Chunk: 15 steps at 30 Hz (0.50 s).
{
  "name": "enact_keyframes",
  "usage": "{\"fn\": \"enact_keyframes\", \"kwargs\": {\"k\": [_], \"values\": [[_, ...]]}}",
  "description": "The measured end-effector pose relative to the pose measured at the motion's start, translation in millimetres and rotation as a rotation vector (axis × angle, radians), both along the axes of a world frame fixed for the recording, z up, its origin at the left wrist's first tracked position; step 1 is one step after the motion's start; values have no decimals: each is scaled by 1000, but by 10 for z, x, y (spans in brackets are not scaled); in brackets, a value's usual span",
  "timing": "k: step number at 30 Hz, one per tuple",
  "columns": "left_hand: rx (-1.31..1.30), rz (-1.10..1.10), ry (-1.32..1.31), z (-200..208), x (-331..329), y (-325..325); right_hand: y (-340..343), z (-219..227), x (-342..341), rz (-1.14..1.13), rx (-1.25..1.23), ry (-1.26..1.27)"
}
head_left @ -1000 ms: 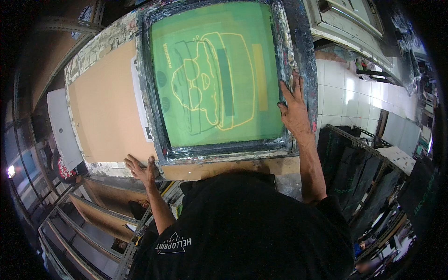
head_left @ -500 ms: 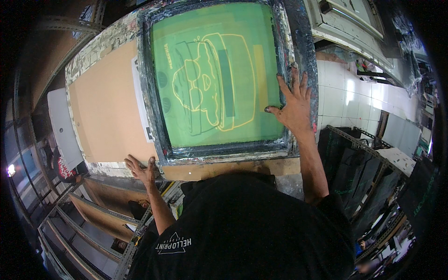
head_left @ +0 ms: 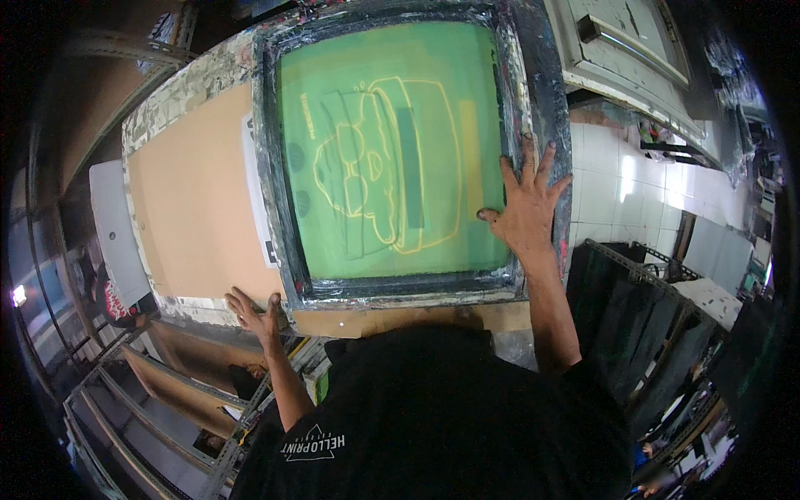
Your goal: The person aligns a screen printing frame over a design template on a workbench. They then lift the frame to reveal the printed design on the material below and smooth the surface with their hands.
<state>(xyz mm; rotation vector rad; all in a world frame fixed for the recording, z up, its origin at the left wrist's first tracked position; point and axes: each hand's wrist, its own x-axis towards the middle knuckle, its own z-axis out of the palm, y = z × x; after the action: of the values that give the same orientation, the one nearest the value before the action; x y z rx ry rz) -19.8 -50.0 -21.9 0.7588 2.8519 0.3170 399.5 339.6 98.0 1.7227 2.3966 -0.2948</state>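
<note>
A silk-screen frame (head_left: 400, 290) with dark, paint-smeared edges lies in front of me. Its green mesh (head_left: 321, 250) bears a yellow line drawing of a figure with round glasses. Spread over the frame's right side, my right hand (head_left: 530, 215) rests with fingers apart, the thumb reaching toward the mesh. My left hand (head_left: 257, 320) holds nothing; its open fingers touch the near edge of a flat brown board (head_left: 196, 196) left of the frame. A strip of white paper (head_left: 257, 192) shows between board and frame, the rest of it hidden.
Under the board is a paint-spattered worktop (head_left: 187, 93). Metal racks with brown panels (head_left: 187, 354) stand at the lower left. To the right are dark upright panels (head_left: 617, 308) in a rack and a white tiled surface (head_left: 604, 179). A whitish cabinet (head_left: 637, 42) sits at the far right.
The frame and board sit slightly lower in the view. My right hand's fingers have spread a little wider on the frame's side; my left hand stays by the board's near edge.
</note>
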Motion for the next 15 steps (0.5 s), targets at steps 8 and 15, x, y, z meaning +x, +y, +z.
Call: {"fn": "enact_keyframes", "kwargs": {"k": [8, 15], "values": [[-23, -2, 15, 55, 43, 86, 737, -262, -172, 180, 188, 112], [-4, -25, 50, 3, 14, 11, 959, -221, -294, 231, -1, -73]]}}
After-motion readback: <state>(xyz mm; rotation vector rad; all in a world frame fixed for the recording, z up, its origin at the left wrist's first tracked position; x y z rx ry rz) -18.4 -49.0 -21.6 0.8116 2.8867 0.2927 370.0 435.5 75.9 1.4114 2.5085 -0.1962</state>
